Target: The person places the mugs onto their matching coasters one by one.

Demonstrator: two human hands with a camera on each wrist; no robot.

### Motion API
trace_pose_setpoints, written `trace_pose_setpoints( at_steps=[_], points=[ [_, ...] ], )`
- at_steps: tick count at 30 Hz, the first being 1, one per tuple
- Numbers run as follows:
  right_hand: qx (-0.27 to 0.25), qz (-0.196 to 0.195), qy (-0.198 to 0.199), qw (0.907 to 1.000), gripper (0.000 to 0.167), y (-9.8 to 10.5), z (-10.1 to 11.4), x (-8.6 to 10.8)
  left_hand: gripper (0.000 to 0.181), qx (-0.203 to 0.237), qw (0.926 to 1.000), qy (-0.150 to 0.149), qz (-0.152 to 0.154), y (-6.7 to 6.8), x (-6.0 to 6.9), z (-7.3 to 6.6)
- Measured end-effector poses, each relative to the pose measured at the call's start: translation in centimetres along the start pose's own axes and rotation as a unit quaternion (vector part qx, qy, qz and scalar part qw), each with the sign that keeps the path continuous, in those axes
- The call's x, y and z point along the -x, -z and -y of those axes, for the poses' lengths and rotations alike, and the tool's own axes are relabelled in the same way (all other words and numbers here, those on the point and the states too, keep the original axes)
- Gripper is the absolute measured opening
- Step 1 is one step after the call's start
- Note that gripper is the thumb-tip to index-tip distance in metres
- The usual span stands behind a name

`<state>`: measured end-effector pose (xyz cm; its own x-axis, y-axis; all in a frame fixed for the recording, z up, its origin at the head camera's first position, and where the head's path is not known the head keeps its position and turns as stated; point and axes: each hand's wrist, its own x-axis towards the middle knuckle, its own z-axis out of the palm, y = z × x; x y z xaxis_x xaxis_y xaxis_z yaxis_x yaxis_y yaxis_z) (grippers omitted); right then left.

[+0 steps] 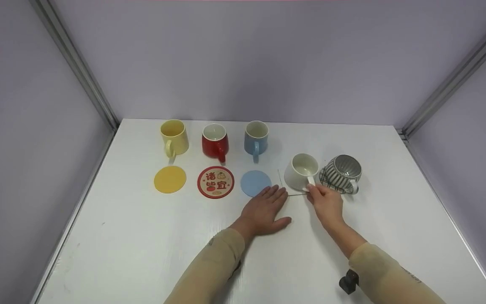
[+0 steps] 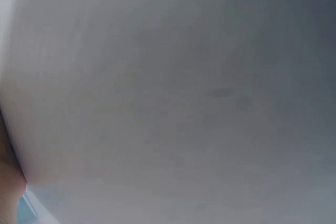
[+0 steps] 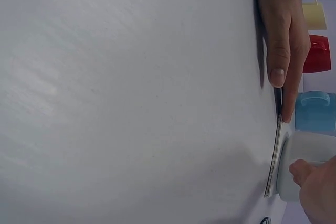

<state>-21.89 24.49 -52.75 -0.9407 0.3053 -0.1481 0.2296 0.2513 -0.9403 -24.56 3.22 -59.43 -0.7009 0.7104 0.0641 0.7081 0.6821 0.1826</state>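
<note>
R hand (image 1: 327, 206) is pinching white mug (image 1: 297, 176) by its handle; mug is sitting on or just above thin white mat (image 1: 296, 194), can't tell which, btwn blue coaster (image 1: 255, 182) & striped mug (image 1: 338, 174); L hand (image 1: 264, 214) is lying palm-down, fingers straight, nr mat's near-L corner.

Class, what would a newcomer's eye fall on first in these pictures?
The red mug stands out, between the yellow mug and blue mug, toward the back of the table. In front lies a red-rimmed coaster. Farther right, the right grip holds a white mug by its handle.
</note>
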Motion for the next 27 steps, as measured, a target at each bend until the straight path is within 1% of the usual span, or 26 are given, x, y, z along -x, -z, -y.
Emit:
trace_pose_setpoints(
  at_steps=[12, 22, 27],
  points=[
    [0.012, 0.002, -0.005, 0.9999, 0.035, 0.05, -0.03, -0.04, 0.085, -0.002, 1.0, 0.002, 0.003, -0.17, -0.02, -0.07],
    [0.006, 0.004, -0.007, 0.9999, 0.036, 0.0, -0.06, 0.21, 0.086, -0.002, 0.9999, 0.01, 0.013, -0.2, 0.0, -0.16],
    [-0.007, -0.002, -0.001, 1.0, 0.036, -0.18, -0.05, 0.15, 0.086, -0.002, 1.0, 0.001, 0.006, -0.25, -0.06, 0.08]
  ],
)
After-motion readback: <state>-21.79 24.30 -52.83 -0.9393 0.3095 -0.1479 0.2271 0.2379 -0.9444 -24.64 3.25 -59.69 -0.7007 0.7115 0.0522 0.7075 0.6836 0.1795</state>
